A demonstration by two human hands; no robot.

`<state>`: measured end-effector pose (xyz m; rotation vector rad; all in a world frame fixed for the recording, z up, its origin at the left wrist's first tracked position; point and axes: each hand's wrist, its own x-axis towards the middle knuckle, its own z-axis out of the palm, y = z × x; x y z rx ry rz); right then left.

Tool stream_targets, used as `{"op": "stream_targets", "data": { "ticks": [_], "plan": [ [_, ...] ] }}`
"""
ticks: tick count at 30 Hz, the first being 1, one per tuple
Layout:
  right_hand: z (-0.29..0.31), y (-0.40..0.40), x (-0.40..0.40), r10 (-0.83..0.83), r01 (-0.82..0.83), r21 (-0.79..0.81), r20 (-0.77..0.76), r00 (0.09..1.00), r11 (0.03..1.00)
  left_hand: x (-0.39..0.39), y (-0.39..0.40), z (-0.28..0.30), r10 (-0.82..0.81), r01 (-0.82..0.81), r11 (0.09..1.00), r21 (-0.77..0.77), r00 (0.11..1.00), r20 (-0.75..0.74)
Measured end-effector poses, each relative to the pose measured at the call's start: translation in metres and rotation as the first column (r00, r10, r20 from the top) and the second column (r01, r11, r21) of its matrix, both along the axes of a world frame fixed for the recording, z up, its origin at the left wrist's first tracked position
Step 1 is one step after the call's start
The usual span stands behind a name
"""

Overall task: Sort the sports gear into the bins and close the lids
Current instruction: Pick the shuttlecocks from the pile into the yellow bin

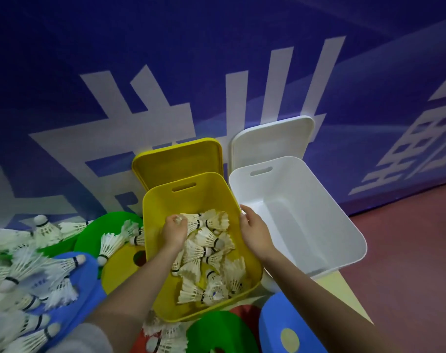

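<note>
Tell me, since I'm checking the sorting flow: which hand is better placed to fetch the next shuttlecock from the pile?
Probably the left hand: it is over the yellow bin, beside the loose shuttlecocks heaped on that side. The right hand rests on the bin's far rim by the white bin.

The yellow bin (188, 200) and its lid (177, 161) look like smooth moulded plastic with a soft sheen; the white bin (306, 200) and white lid (273, 138) look the same. The shuttlecocks (206, 250) have white feather skirts, ribbed and matt, with pale rounded tips. The flat discs (217, 329) in green, blue and yellow look smooth, dull plastic. The wall (217, 59) is a matt printed blue surface, and the floor (408, 263) is smooth matt red.
</note>
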<state>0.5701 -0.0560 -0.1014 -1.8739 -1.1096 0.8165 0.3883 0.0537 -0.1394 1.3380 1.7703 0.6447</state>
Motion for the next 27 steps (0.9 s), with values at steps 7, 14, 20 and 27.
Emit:
{"op": "stream_targets", "data": {
  "ticks": [7, 14, 20, 27],
  "plan": [
    [-0.001, 0.002, 0.000, 0.011, -0.010, -0.022, 0.050, 0.999, 1.000, -0.015, 0.017, -0.005, -0.331, 0.350, 0.935, -0.054, 0.809, -0.485],
    [0.016, -0.003, -0.006, 0.000, 0.007, -0.023, 0.295, 0.955, 1.000, -0.029, -0.004, 0.050, -0.373, 0.439, 0.884, 0.161, 0.870, -0.321],
    [0.039, -0.014, -0.018, 0.048, -0.066, 0.007, 0.606, 0.794, 0.998, -0.079, -0.047, 0.096, -0.320, 0.350, 0.862, 0.366, 0.937, -0.143],
    [0.072, -0.023, -0.098, 0.293, -0.417, 0.138, 0.519, 0.803, 0.899, -0.154, -0.095, 0.104, -0.174, 0.171, 0.885, 0.432, 0.984, -0.034]
  ]
}}
